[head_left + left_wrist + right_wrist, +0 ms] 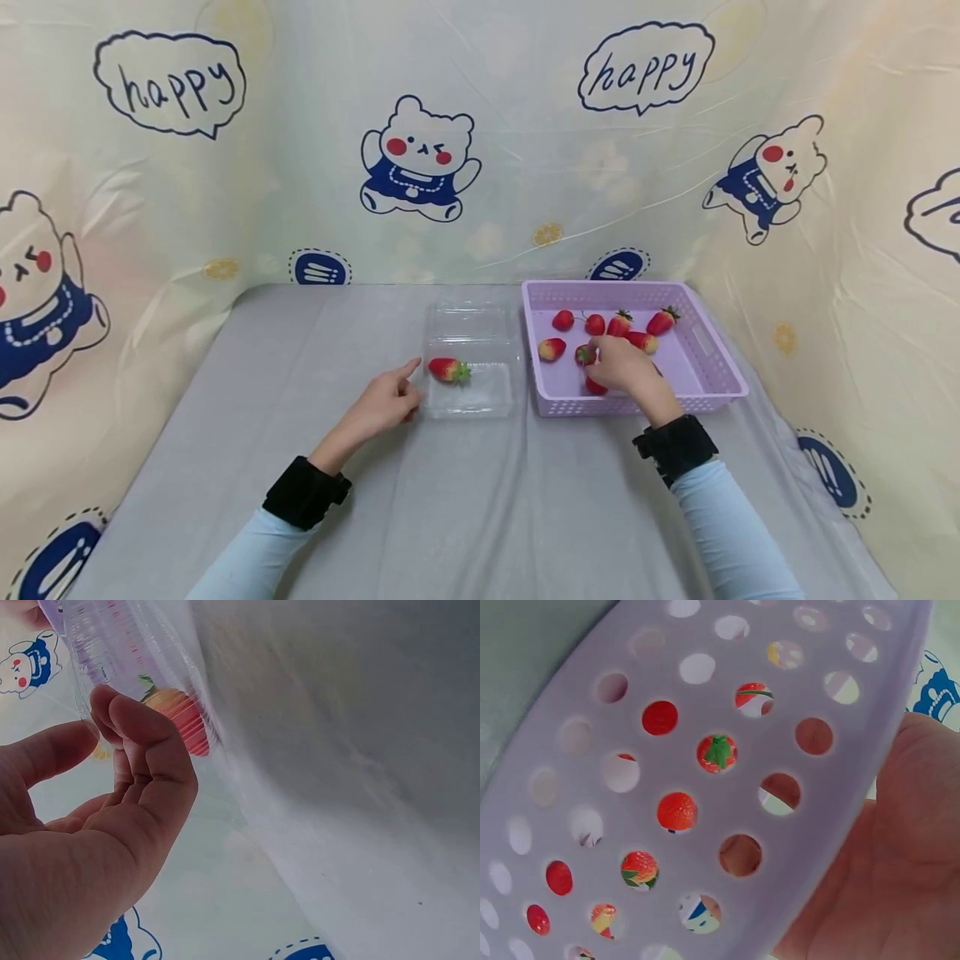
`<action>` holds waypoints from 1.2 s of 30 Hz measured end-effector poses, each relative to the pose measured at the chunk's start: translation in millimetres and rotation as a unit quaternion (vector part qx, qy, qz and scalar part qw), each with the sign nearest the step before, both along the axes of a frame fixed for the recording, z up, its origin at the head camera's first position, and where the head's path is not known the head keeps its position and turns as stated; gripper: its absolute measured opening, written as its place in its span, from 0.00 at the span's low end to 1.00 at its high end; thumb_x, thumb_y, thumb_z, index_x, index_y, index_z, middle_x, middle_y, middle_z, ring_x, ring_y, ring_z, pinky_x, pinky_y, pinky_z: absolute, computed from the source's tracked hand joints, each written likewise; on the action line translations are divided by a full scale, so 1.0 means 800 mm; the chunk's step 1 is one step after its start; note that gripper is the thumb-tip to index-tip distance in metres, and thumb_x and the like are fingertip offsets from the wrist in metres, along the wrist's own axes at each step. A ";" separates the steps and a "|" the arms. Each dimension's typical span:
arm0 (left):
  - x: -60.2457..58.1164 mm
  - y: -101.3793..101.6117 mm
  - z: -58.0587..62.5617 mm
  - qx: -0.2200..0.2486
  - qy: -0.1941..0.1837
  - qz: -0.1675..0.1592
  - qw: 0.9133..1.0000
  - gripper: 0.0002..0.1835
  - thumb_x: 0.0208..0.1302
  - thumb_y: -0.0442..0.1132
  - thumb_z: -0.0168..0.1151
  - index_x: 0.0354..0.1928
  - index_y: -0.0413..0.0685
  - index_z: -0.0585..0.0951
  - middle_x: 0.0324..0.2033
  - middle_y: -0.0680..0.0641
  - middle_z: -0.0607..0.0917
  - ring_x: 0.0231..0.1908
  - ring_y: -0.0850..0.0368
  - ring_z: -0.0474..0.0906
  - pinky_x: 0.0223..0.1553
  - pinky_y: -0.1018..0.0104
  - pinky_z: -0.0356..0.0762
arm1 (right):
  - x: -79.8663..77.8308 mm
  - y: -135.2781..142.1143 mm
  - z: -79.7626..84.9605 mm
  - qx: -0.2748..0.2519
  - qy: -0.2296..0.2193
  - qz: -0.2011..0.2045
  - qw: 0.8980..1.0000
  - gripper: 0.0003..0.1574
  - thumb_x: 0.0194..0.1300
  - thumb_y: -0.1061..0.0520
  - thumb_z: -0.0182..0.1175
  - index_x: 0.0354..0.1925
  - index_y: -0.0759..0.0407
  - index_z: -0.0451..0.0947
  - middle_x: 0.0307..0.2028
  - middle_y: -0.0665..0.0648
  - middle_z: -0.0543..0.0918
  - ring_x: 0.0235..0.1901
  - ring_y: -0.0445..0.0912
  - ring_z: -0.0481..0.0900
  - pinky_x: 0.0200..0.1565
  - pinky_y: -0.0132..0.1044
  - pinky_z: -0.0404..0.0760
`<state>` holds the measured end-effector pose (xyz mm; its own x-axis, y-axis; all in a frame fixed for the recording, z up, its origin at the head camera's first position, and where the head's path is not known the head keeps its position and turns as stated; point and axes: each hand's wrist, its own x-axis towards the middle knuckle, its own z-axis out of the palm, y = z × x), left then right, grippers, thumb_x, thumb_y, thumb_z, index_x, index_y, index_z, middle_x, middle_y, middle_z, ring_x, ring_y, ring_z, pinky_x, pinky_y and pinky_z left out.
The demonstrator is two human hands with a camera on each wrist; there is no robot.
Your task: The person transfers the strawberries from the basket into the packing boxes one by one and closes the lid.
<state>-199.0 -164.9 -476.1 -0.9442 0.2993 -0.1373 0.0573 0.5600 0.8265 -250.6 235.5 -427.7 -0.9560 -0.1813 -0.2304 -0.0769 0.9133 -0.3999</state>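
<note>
A clear plastic box (pixel 471 414) stands with its lid folded back, and one strawberry (pixel 447 370) lies at its left side. At the box's left edge is my left hand (pixel 384 402), index finger extended and the others bent, fingertips right at the clear wall in the left wrist view. My right hand (pixel 624 367) reaches down into the lilac basket (pixel 570 407), fingertips at a strawberry (pixel 584 355) with a green cap. The basket's perforated wall hides most of these fingers in the right wrist view; whether they grip the fruit I cannot tell.
Several other red fruits lie in the basket, among them a strawberry (pixel 552 349) at its left and another strawberry (pixel 662 322) at its back. Grey cloth (pixel 450 517) covers the table. A printed curtain (pixel 525 167) hangs behind and along both sides.
</note>
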 end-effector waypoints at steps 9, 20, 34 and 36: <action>-0.001 0.000 0.002 -0.001 0.004 0.003 1.000 0.36 0.75 0.31 0.57 0.80 0.30 0.58 0.22 0.47 0.79 0.24 0.54 0.75 0.30 0.62 0.73 | 0.001 0.001 -0.010 0.008 -0.019 0.003 1.000 0.29 0.66 0.57 0.69 0.63 0.65 0.80 0.44 0.62 0.84 0.42 0.56 0.81 0.50 0.52 0.83; -0.002 0.001 0.000 0.001 0.001 0.003 1.000 0.36 0.75 0.31 0.56 0.80 0.31 0.58 0.24 0.47 0.79 0.25 0.54 0.75 0.30 0.61 0.73 | -0.004 0.000 -0.019 0.020 -0.045 0.018 0.999 0.27 0.66 0.55 0.69 0.60 0.65 0.82 0.47 0.63 0.84 0.46 0.57 0.80 0.53 0.57 0.80; 0.000 0.002 0.000 -0.001 -0.002 0.006 1.000 0.36 0.75 0.31 0.57 0.80 0.31 0.58 0.24 0.46 0.79 0.25 0.53 0.75 0.30 0.61 0.73 | 0.000 0.006 -0.009 0.056 -0.085 0.055 0.993 0.18 0.69 0.62 0.62 0.55 0.64 0.83 0.42 0.62 0.82 0.42 0.56 0.78 0.47 0.49 0.77; 0.000 0.002 0.000 -0.002 -0.003 0.005 1.000 0.36 0.75 0.31 0.57 0.80 0.31 0.58 0.24 0.46 0.79 0.25 0.53 0.74 0.31 0.60 0.73 | 0.002 0.006 -0.007 0.054 -0.084 0.047 0.994 0.20 0.68 0.62 0.64 0.57 0.66 0.82 0.43 0.63 0.82 0.43 0.57 0.78 0.48 0.51 0.78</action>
